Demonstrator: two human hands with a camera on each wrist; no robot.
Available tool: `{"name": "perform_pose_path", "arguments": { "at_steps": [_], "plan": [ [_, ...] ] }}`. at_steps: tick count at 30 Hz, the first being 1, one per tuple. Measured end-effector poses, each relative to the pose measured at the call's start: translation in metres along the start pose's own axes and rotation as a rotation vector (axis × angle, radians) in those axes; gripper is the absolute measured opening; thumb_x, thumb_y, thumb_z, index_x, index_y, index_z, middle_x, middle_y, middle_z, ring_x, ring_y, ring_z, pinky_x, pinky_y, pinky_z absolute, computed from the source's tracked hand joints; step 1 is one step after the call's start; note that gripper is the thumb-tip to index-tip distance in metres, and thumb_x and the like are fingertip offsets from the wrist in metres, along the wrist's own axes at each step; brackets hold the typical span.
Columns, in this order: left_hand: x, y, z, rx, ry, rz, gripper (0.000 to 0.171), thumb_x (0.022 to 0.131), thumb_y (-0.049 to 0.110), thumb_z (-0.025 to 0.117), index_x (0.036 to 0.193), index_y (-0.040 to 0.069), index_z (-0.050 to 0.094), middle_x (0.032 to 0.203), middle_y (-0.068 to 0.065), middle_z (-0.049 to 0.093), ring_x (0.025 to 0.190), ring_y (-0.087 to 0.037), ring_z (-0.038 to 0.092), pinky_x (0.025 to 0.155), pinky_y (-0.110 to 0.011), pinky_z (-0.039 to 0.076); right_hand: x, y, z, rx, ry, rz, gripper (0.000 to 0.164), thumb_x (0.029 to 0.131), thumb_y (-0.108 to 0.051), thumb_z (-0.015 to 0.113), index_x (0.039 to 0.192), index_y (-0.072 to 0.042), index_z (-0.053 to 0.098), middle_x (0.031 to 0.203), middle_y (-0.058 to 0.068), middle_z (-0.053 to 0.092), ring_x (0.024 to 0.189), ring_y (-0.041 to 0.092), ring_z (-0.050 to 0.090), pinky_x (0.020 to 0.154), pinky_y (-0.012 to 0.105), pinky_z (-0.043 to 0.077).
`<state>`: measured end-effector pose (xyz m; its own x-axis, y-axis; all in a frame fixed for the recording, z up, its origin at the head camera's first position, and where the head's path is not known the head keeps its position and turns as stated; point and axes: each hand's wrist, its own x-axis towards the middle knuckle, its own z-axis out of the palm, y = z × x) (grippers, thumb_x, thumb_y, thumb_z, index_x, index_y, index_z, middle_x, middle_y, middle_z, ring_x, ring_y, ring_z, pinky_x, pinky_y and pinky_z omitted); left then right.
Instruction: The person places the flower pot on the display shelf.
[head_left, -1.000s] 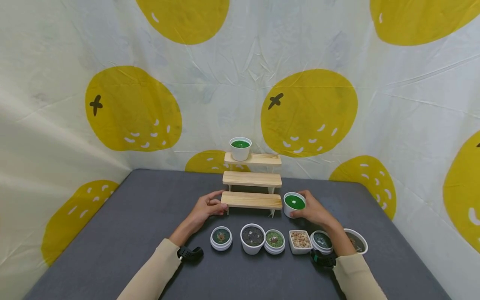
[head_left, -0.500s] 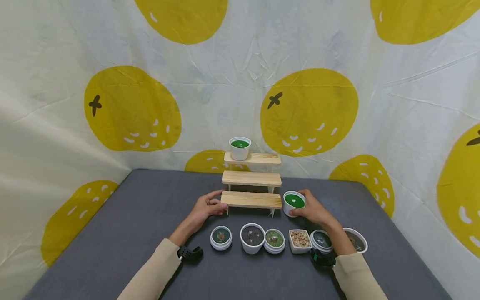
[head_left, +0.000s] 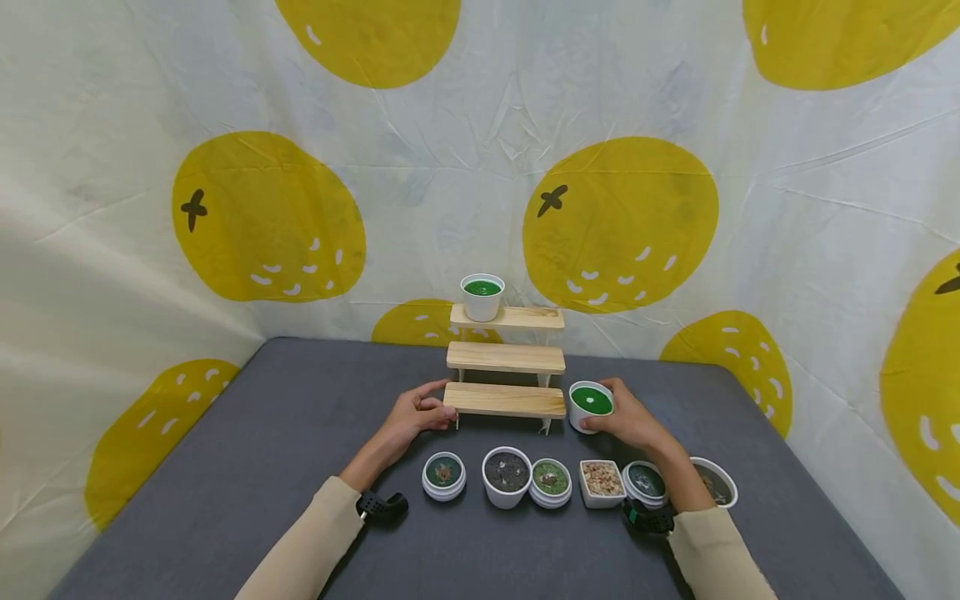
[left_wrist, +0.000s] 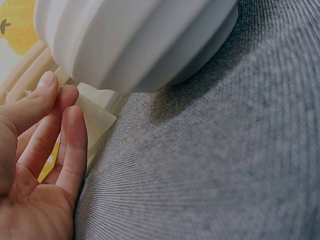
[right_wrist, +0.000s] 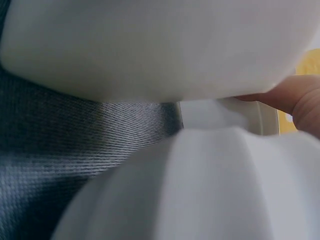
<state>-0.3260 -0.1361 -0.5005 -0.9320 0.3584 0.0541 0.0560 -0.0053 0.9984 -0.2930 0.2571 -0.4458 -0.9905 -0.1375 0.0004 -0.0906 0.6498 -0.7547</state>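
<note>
In the head view a three-tier wooden stand (head_left: 505, 400) stands at the middle of the table. My left hand (head_left: 411, 418) holds its left end at the lowest shelf; in the left wrist view the thumb and fingers (left_wrist: 72, 130) meet at the stand's edge. At the right end of that shelf, my right hand (head_left: 628, 417) grips a white cup (head_left: 591, 403) with bright green contents, thumb on the near side. In the right wrist view, nearer white containers partly hide this cup (right_wrist: 215, 114). A matching green-filled cup (head_left: 482, 298) sits on the top shelf's left end.
In front of the stand are a ribbed white pot (head_left: 443, 477), a dark-filled cup (head_left: 506, 477), a green-topped pot (head_left: 551, 483) and a square dish (head_left: 602, 483) of light bits. Another pot (head_left: 643, 483) and a bowl (head_left: 716, 483) lie by the right forearm. A patterned curtain (head_left: 442, 208) hangs behind.
</note>
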Motion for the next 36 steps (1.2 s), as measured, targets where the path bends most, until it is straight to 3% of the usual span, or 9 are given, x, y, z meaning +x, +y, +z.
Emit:
{"name": "perform_pose_path", "arguments": {
  "at_steps": [16, 24, 36],
  "plan": [
    [-0.001, 0.002, -0.001, -0.004, -0.002, 0.005, 0.075, 0.094, 0.014, 0.078, 0.158, 0.005, 0.040, 0.093, 0.001, 0.078, 0.088, -0.011, 0.074, 0.077, -0.026, 0.062, -0.003, -0.012, -0.003, 0.046, 0.014, -0.030, 0.083, 0.082, -0.011, 0.084, 0.141, 0.013, 0.032, 0.124, 0.031, 0.055, 0.101, 0.032, 0.061, 0.081, 0.031, 0.048],
    [-0.001, 0.002, 0.000, 0.008, 0.001, 0.000, 0.076, 0.093, 0.016, 0.078, 0.158, 0.005, 0.040, 0.094, 0.000, 0.078, 0.090, -0.013, 0.073, 0.077, -0.027, 0.062, -0.011, -0.023, -0.009, 0.085, 0.024, -0.083, 0.081, 0.082, -0.005, 0.082, 0.141, 0.015, 0.030, 0.127, 0.034, 0.053, 0.104, 0.034, 0.061, 0.081, 0.029, 0.051],
    [0.002, -0.001, 0.001, 0.020, 0.009, 0.010, 0.075, 0.093, 0.018, 0.079, 0.157, 0.009, 0.042, 0.095, -0.001, 0.078, 0.089, -0.013, 0.073, 0.077, -0.026, 0.061, -0.009, -0.025, -0.020, 0.038, 0.066, -0.142, 0.081, 0.083, -0.010, 0.084, 0.141, 0.014, 0.033, 0.129, 0.033, 0.053, 0.104, 0.033, 0.059, 0.081, 0.030, 0.049]
  ]
}}
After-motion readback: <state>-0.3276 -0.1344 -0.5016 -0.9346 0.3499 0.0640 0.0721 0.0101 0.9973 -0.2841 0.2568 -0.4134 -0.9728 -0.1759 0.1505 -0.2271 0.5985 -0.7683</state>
